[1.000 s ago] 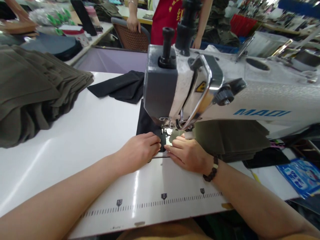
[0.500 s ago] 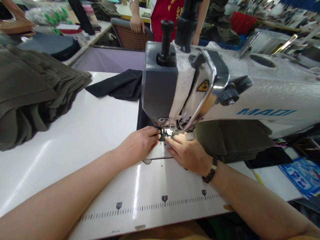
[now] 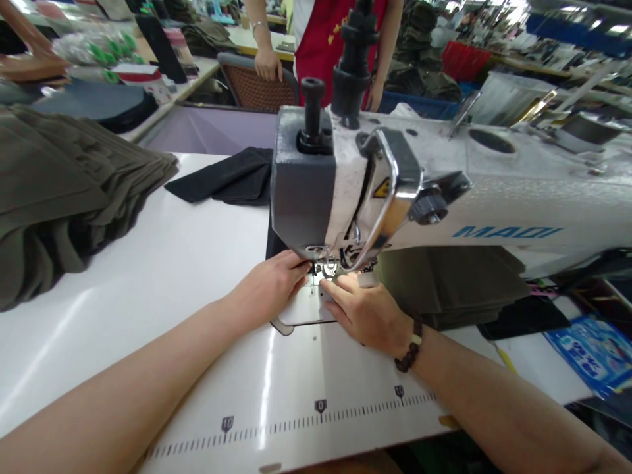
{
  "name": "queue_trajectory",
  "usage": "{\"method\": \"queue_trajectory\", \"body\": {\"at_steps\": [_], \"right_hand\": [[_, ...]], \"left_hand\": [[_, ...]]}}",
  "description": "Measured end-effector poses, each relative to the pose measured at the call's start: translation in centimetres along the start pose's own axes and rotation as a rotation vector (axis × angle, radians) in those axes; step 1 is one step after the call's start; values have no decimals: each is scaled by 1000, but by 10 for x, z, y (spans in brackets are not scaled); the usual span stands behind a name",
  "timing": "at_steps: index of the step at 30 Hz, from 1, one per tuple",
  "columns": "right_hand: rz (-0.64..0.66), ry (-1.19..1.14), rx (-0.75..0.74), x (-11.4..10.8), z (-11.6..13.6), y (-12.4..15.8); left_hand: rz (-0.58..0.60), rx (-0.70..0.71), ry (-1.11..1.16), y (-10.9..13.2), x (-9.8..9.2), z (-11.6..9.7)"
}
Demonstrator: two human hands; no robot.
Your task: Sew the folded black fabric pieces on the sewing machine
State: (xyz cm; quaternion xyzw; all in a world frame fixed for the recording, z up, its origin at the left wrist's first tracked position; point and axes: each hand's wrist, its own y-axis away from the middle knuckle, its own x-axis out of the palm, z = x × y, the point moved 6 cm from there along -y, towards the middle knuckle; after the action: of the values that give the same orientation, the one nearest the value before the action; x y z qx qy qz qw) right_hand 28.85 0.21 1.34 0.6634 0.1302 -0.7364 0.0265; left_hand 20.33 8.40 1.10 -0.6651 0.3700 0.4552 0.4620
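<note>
A sewing machine [image 3: 302, 191] stands over the white table [image 3: 207, 263]. My left hand [image 3: 272, 289] lies just left of the needle area, its fingers pressed together on the edge of dark fabric [image 3: 274, 242] that runs back behind the machine head. On the other side of the needle, my right hand [image 3: 368, 309] rests palm down with its fingers somewhat spread, the fingertips close to the presser foot. The fabric under the fingertips is mostly hidden by the hands and the machine. Folded black fabric [image 3: 227, 176] lies behind, to the left.
Stacked olive-brown pieces [image 3: 59, 197] lie at the left, and another stack [image 3: 454, 283] sits under the machine arm. A blue packet [image 3: 592, 352] is at the right. Beyond the machine, a person in a red apron [image 3: 316, 46] rests a hand on a chair [image 3: 261, 89].
The view has shifted, so the machine appears lower and further left. My fingers have drawn slightly towards me from the presser foot, and less fabric shows between them.
</note>
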Motion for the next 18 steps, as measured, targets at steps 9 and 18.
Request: {"method": "queue_trajectory", "body": {"at_steps": [9, 18], "right_hand": [[32, 12, 11, -1, 1, 0], [21, 13, 8, 1, -1, 0]], "left_hand": [[18, 14, 13, 2, 2, -1], [8, 20, 8, 2, 2, -1]]}}
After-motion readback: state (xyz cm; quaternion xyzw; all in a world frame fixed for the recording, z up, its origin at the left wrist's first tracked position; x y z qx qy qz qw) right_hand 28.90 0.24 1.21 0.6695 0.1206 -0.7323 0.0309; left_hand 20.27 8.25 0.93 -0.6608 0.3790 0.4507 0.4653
